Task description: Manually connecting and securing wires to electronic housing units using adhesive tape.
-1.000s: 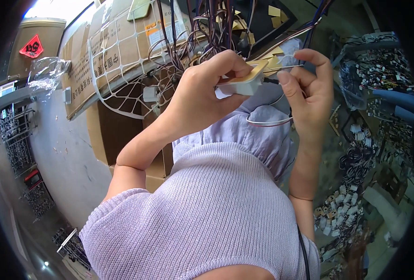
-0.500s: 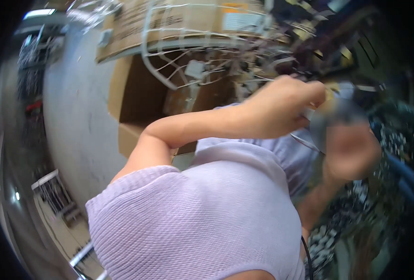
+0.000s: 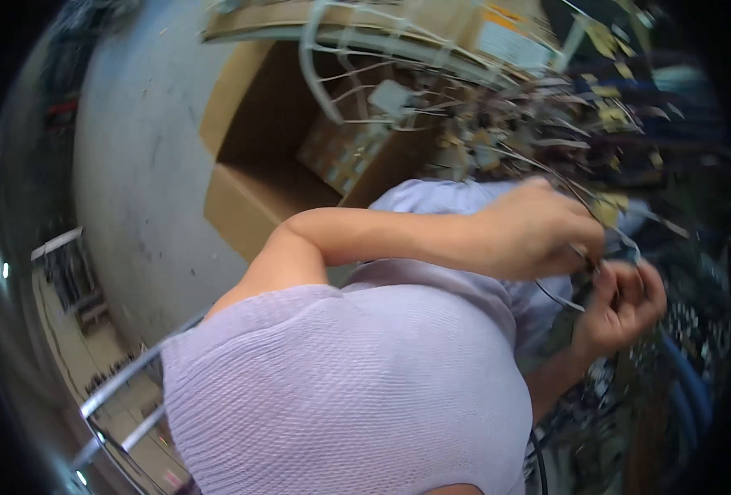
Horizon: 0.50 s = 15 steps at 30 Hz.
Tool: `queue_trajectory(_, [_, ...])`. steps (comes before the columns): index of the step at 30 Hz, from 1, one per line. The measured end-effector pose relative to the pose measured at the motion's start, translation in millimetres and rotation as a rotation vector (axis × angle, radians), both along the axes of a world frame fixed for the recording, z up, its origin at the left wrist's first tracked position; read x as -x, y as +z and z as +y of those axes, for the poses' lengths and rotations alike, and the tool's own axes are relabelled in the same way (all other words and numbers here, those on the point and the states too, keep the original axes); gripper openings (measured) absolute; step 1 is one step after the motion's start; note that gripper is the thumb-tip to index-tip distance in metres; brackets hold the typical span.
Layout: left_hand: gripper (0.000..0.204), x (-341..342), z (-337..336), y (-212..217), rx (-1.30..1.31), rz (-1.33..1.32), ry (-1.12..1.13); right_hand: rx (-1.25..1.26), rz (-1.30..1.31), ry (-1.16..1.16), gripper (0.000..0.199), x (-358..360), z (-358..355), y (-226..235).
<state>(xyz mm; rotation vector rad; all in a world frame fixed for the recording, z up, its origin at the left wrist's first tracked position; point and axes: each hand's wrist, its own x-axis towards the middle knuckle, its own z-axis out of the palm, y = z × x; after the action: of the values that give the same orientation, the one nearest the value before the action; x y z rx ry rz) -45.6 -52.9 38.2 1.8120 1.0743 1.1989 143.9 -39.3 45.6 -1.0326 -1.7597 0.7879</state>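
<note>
My left hand point(image 3: 538, 235) reaches across to the right with its fingers closed on a thin cable point(image 3: 557, 297), whose pale end hangs below the fist. Just beside it is my right hand point(image 3: 625, 309), its thumb and fingers curled together in a pinch on a thin wire near a light-coloured end point(image 3: 631, 247). The two sets of fingertips almost meet. What exactly sits between them is too small and blurred to make out. Loose cables point(image 3: 563, 107) with yellowish tags lie in a tangle just beyond both hands.
An open cardboard box point(image 3: 237, 194) stands left of the cables, with a white wire rack point(image 3: 309, 58) over it. Behind it lies flat cardboard bearing a white label point(image 3: 510, 45). A metal frame point(image 3: 122, 388) is at lower left, and more cables and parts crowd the right.
My left hand has moved right and down toward my right hand, which was blurred by motion and is now beside it. The whole view has shifted a little.
</note>
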Motion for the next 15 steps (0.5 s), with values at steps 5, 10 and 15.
queue_trajectory(5, [0.02,19.1,3.7,0.9,0.128,-0.079,-0.01,0.15,0.112,0.12,0.047,19.4,0.9,5.8])
queue_trajectory(10, [0.03,-2.4,16.6,5.4,0.067,-0.063,-0.022,0.244,0.29,-0.021,0.035,11.4,0.5,15.6])
queue_trajectory(15, [0.044,-10.9,17.3,2.7,0.229,-0.149,-0.026,0.238,0.337,-0.141,0.039,-1.1,-1.1,12.5])
